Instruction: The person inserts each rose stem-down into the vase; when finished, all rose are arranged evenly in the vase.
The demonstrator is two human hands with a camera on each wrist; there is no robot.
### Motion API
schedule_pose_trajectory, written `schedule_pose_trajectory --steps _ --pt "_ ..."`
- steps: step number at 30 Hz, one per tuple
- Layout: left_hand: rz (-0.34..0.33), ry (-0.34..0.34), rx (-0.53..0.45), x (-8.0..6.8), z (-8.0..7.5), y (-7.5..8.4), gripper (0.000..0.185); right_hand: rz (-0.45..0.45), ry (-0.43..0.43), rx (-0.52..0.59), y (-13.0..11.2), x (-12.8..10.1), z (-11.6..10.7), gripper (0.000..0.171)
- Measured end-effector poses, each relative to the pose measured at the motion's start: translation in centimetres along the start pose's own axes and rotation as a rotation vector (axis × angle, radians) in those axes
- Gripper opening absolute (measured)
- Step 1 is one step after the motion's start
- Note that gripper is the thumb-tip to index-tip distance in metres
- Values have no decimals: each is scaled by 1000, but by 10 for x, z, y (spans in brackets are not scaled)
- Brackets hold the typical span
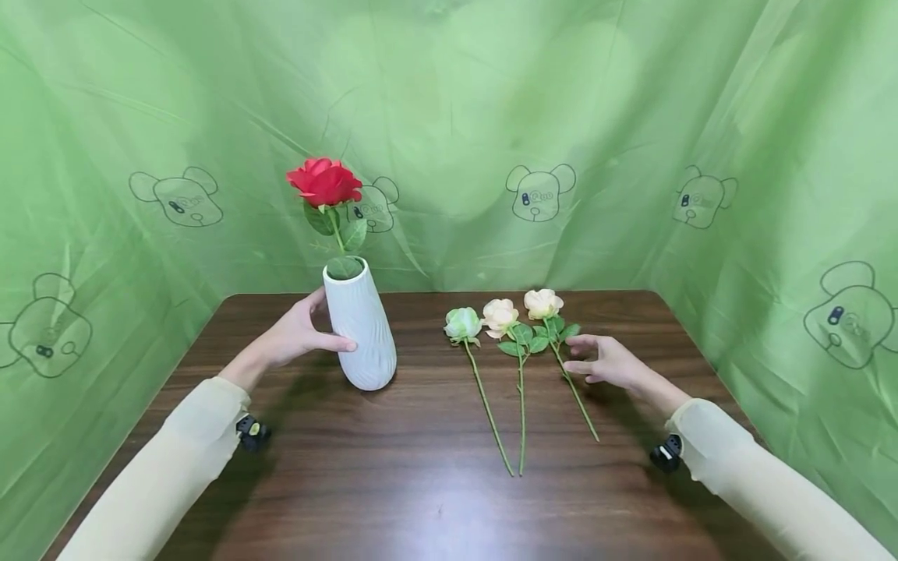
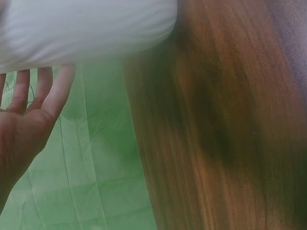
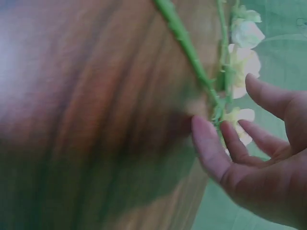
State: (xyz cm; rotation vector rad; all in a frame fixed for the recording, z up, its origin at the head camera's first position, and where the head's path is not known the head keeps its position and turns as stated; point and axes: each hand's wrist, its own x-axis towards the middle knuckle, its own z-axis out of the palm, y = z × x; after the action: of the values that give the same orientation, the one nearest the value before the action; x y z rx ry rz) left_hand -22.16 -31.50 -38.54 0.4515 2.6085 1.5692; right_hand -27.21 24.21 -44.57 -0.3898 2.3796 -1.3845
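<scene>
A dark-brown wood-grain table (image 1: pixel 449 436) carries a tall white ribbed vase (image 1: pixel 366 335) holding a long-stemmed red rose (image 1: pixel 325 183). The left hand's (image 1: pixel 298 331) grip curls round the vase. The right hand's (image 1: pixel 609 362) grip, loosely spread and holding nothing, is at the rightmost cream rose's (image 1: pixel 543 304) green stem (image 1: pixel 578 401); contact is unclear.

Glare whitens the near tabletop (image 1: pixel 421 467) (wrist views look hazy).

Small curtained booth, green cartoon-printed drapes (image 1: pixel 449 101) around a wood-grain table (image 1: pixel 337 475).
</scene>
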Motion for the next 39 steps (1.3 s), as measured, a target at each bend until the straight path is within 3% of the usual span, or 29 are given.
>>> schedule_pose_trajectory --steps 7,16,28,39 --pt "-2 3 -10 0 2 0 91 -13 9 99 16 2 1 61" --pt "-26 11 -8 -3 0 1 92 121 59 280 26 14 8 69" --pt "-9 -11 -69 -1 4 -1 88 159 94 168 19 12 24 71" --pt "-27 0 -34 -2 2 0 91 192 81 141 15 17 22 70"
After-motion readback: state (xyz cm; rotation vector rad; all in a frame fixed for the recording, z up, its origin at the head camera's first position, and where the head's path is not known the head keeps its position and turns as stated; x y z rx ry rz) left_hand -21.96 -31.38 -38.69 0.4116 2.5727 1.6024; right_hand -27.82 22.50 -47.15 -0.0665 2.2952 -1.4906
